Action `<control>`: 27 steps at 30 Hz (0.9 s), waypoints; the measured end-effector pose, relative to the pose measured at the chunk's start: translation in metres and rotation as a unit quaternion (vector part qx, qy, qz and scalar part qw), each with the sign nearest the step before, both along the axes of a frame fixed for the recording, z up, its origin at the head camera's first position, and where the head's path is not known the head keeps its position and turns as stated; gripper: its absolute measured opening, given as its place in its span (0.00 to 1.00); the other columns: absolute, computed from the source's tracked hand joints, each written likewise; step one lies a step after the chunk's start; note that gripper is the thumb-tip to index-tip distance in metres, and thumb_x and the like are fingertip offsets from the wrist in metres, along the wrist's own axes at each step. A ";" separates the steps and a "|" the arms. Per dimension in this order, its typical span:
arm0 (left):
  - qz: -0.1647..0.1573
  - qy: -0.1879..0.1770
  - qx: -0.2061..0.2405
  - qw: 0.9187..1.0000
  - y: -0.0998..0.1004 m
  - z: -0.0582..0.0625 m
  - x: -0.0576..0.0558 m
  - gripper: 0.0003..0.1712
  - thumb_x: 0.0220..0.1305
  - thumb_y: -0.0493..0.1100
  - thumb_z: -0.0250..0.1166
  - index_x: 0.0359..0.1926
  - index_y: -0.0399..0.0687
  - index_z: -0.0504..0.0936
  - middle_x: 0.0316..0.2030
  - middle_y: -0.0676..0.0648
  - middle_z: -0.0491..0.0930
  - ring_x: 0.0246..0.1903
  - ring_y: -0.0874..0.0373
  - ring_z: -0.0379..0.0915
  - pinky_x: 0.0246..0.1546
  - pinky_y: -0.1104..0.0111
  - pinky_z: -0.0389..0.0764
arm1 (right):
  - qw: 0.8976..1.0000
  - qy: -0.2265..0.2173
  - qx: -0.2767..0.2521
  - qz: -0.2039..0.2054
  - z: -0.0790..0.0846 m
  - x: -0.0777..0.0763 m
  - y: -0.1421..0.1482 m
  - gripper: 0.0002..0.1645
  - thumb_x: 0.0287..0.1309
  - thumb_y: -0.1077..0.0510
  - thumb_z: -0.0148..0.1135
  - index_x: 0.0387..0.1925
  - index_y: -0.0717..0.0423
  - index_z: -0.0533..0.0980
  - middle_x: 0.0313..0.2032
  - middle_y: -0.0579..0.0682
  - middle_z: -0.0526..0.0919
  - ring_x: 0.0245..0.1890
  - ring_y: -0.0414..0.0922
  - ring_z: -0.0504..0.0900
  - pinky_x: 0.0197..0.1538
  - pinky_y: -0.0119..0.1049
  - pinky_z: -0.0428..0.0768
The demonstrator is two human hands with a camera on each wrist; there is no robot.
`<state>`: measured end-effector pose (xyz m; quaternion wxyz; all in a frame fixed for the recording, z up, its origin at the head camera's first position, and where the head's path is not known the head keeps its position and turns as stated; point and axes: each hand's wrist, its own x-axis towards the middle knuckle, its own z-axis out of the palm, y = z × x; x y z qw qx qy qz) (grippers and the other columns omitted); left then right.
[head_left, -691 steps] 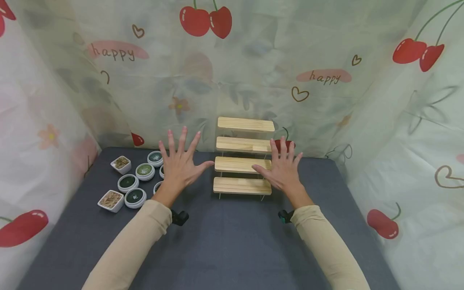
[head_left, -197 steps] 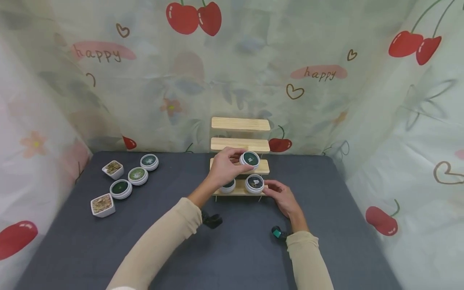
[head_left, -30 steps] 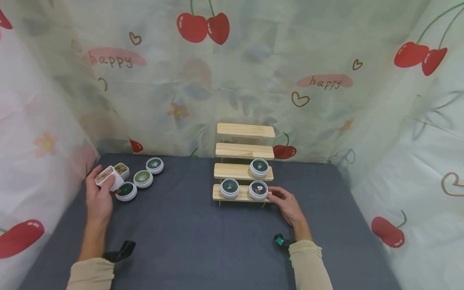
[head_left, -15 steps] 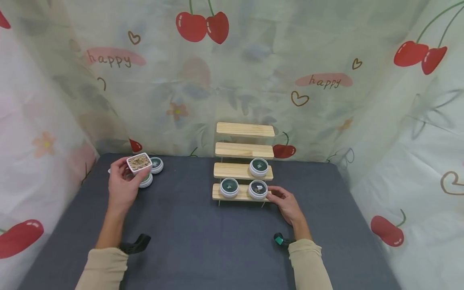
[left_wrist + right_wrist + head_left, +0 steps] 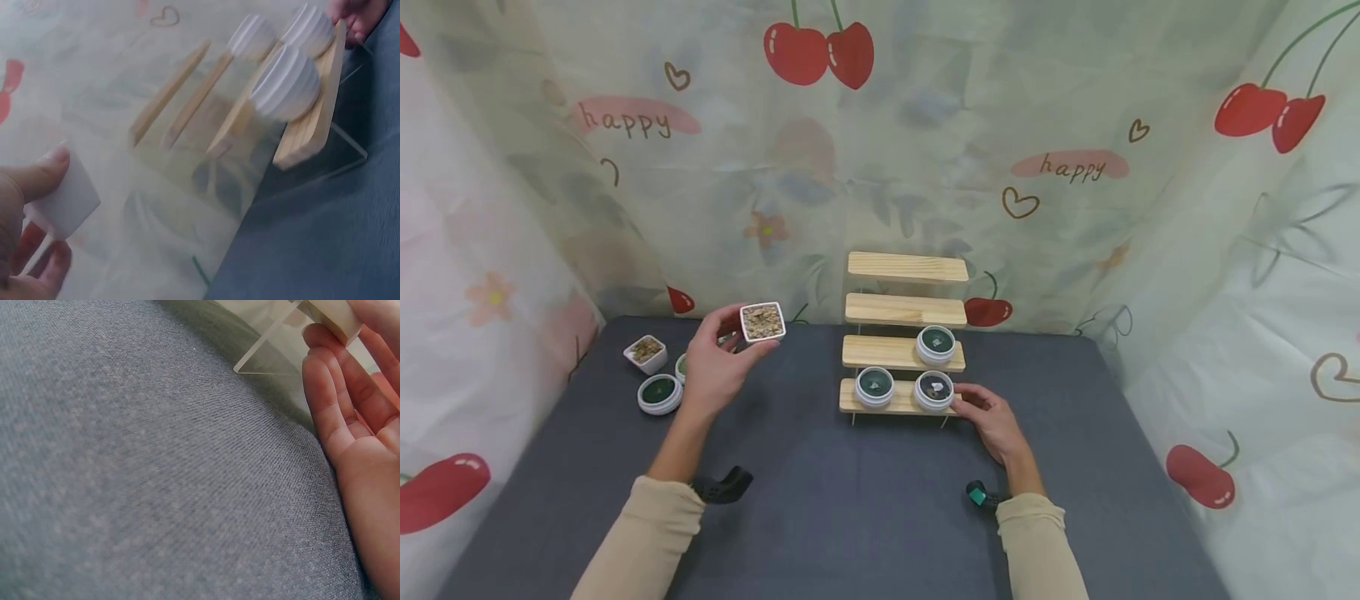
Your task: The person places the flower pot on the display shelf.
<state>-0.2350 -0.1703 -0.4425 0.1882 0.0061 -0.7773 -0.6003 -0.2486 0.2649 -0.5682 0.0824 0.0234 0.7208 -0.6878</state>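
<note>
My left hand [image 5: 718, 362] holds a square white pot [image 5: 763, 323] filled with tan, bark-like bits, up in the air left of the stand. In the left wrist view, thumb and fingers pinch the pot [image 5: 65, 194] by its sides. A four-tier wooden display stand [image 5: 880, 354] with clear supports stands at the back. My right hand [image 5: 996, 421] grips the right end of its lowest shelf; the right wrist view has the fingers [image 5: 325, 381] around the shelf end [image 5: 334, 315]. Two round white pots [image 5: 875, 388] sit on the lowest shelf, and another round pot [image 5: 936, 344] on the second.
On the left of the dark cloth-covered table [image 5: 850, 517] stand another square pot [image 5: 646, 354] and a round dark green pot [image 5: 660, 393]. A lighter green pot [image 5: 681, 367] is mostly behind my left hand. A cherry-print curtain [image 5: 910, 150] hangs close behind the stand.
My left hand has lifted the square pot from the table's left side and carried it rightward toward the stand. My right hand has stayed at the lowest shelf's end.
</note>
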 end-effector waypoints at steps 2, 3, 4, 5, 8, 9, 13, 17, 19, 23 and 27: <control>-0.011 0.011 0.001 1.000 0.009 0.001 -0.004 0.42 0.50 0.37 0.81 0.66 0.43 0.74 0.60 0.42 0.77 0.58 0.55 0.73 0.65 0.56 0.78 | 1.000 -0.002 0.000 -0.002 0.000 0.000 0.001 0.20 0.58 0.56 0.75 0.53 0.50 0.83 0.44 0.38 0.85 0.48 0.39 0.79 0.51 0.29 0.81; -0.020 0.013 0.004 1.000 0.014 0.001 -0.006 0.42 0.51 0.37 0.81 0.67 0.43 0.74 0.60 0.42 0.77 0.59 0.54 0.74 0.66 0.55 0.78 | 1.000 -0.003 -0.002 -0.003 0.000 0.000 0.001 0.20 0.58 0.56 0.75 0.52 0.50 0.83 0.44 0.38 0.85 0.48 0.39 0.79 0.51 0.28 0.81; -0.029 0.014 0.007 0.999 0.018 0.002 -0.008 0.42 0.51 0.37 0.81 0.67 0.43 0.74 0.60 0.41 0.77 0.59 0.53 0.74 0.65 0.54 0.78 | 1.000 -0.002 -0.001 -0.003 0.000 0.000 0.002 0.20 0.58 0.56 0.75 0.53 0.50 0.83 0.44 0.38 0.85 0.48 0.39 0.78 0.51 0.28 0.81; -0.038 0.016 0.010 0.999 0.023 0.003 -0.010 0.42 0.51 0.37 0.81 0.67 0.42 0.74 0.60 0.40 0.77 0.60 0.51 0.75 0.64 0.55 0.79 | 1.000 -0.002 -0.003 -0.005 0.000 0.000 0.002 0.20 0.58 0.57 0.75 0.52 0.51 0.83 0.44 0.38 0.85 0.48 0.39 0.79 0.51 0.28 0.81; -0.059 0.018 -0.001 0.998 0.033 0.006 -0.017 0.41 0.50 0.39 0.82 0.66 0.43 0.75 0.58 0.41 0.76 0.59 0.50 0.76 0.61 0.62 0.82 | 1.000 -0.001 -0.003 -0.006 0.000 0.000 0.002 0.20 0.58 0.57 0.74 0.52 0.51 0.83 0.44 0.38 0.85 0.48 0.38 0.79 0.51 0.28 0.81; -0.066 0.021 -0.003 0.998 0.036 0.007 -0.020 0.42 0.49 0.40 0.82 0.66 0.43 0.76 0.57 0.40 0.75 0.58 0.49 0.77 0.59 0.63 0.83 | 1.000 0.000 -0.004 -0.004 0.001 0.000 0.002 0.19 0.59 0.57 0.74 0.53 0.51 0.82 0.44 0.38 0.85 0.48 0.38 0.79 0.51 0.28 0.81; -0.089 0.034 -0.017 0.995 0.050 0.013 -0.029 0.41 0.47 0.38 0.83 0.63 0.41 0.76 0.54 0.38 0.75 0.54 0.45 0.79 0.55 0.62 0.86 | 1.000 -0.002 -0.004 -0.001 0.000 0.000 0.002 0.18 0.59 0.58 0.74 0.51 0.49 0.83 0.44 0.37 0.84 0.48 0.38 0.79 0.51 0.28 0.81; -0.110 0.042 -0.044 0.992 0.063 0.008 -0.041 0.41 0.48 0.39 0.83 0.63 0.40 0.74 0.54 0.39 0.77 0.53 0.44 0.80 0.54 0.59 0.86 | 1.000 0.000 -0.007 -0.001 0.000 0.000 0.002 0.16 0.59 0.58 0.74 0.49 0.47 0.83 0.43 0.38 0.84 0.47 0.38 0.79 0.50 0.28 0.81; -0.118 0.040 -0.060 0.990 0.070 0.006 -0.044 0.40 0.50 0.40 0.82 0.63 0.41 0.74 0.55 0.40 0.78 0.54 0.45 0.80 0.55 0.58 0.86 | 1.000 0.002 -0.007 0.001 0.001 0.000 0.002 0.15 0.60 0.58 0.73 0.49 0.47 0.83 0.43 0.38 0.84 0.46 0.38 0.79 0.50 0.28 0.82; -0.130 0.040 -0.079 0.987 0.083 -0.001 -0.047 0.39 0.50 0.39 0.82 0.63 0.41 0.75 0.55 0.41 0.79 0.57 0.47 0.79 0.59 0.61 0.84 | 1.000 0.003 -0.005 0.000 0.001 -0.001 0.001 0.16 0.60 0.59 0.72 0.50 0.48 0.83 0.43 0.38 0.85 0.47 0.38 0.80 0.51 0.28 0.82; -0.136 0.023 -0.088 0.987 0.095 -0.009 -0.046 0.40 0.51 0.39 0.81 0.65 0.43 0.76 0.55 0.42 0.80 0.56 0.48 0.79 0.59 0.62 0.83 | 1.000 0.002 -0.005 0.000 0.001 -0.001 -0.001 0.16 0.61 0.59 0.72 0.50 0.49 0.83 0.43 0.38 0.84 0.47 0.38 0.80 0.50 0.28 0.82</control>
